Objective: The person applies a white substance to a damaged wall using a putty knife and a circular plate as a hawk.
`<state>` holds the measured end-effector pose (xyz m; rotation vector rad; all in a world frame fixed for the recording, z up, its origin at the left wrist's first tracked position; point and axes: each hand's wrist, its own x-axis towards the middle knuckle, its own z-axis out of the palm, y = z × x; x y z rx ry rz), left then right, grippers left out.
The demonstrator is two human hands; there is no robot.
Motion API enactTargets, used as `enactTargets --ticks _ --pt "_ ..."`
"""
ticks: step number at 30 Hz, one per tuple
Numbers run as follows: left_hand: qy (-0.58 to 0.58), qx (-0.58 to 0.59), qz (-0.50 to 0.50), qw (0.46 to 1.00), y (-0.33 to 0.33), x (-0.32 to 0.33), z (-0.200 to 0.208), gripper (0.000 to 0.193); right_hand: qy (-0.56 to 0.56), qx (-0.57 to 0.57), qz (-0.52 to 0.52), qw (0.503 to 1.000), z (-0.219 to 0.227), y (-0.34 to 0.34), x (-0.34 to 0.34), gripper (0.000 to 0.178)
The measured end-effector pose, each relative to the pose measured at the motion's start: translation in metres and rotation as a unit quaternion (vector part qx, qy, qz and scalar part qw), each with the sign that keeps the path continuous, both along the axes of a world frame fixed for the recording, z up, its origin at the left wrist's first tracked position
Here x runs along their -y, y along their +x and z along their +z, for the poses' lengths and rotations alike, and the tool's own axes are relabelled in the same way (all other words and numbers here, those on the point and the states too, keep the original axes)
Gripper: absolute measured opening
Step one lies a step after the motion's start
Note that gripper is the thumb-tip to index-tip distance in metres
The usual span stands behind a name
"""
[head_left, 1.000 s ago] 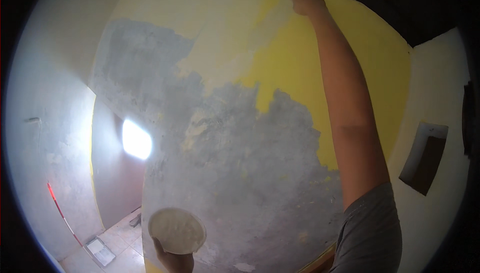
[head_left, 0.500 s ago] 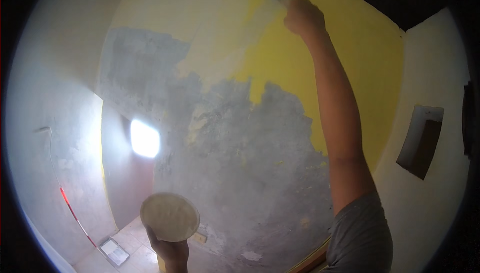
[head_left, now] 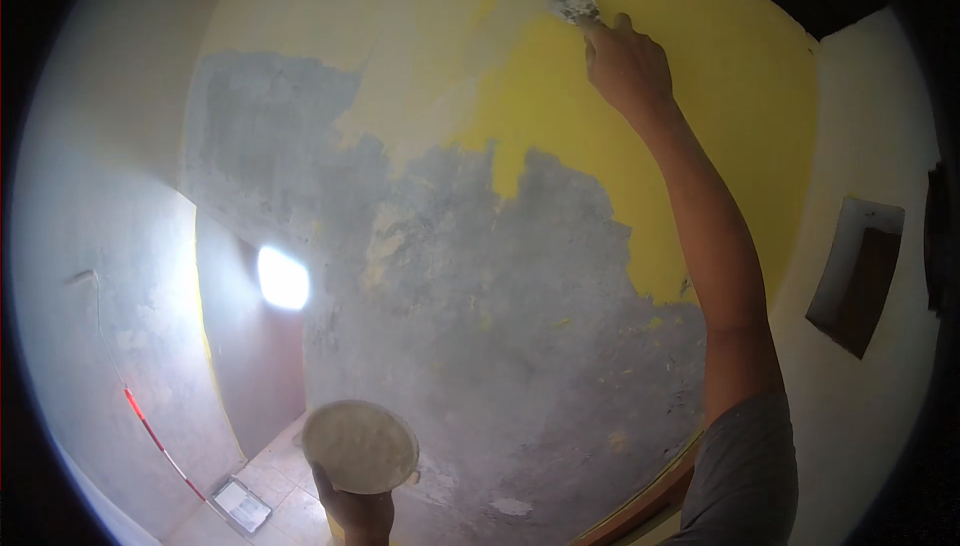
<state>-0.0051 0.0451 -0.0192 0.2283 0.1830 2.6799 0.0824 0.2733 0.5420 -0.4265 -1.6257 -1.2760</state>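
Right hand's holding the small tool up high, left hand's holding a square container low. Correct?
No: the container held low in the left hand is round, not square, as the head view shows. The right hand holds the small tool up high.

So the scraper (head_left: 575, 6) is way up near the wall's top edge, over by the yellow, blade smeared with whitish stuff, and I can't tell from here if it's touching. That round dish (head_left: 360, 448), kinda dull beige-grey with a paler rim, is tipped so its broad face shows, down by the wall's lower left corner. Wall (head_left: 480, 266) itself is patchy: yellow toward the upper right corner, creamy upper left, blotchy grey below.
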Motion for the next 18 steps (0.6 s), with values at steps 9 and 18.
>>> enactTargets --ticks 9,18 --pt "0.052 0.011 -0.057 0.997 0.010 -0.013 0.012 0.052 -0.050 -0.006 -0.048 0.998 0.067 -0.026 -0.033 0.030" --pt "-0.041 -0.011 -0.010 0.999 0.006 0.004 0.009 0.073 -0.178 -0.073 -0.055 0.980 0.109 -0.052 0.060 0.036"
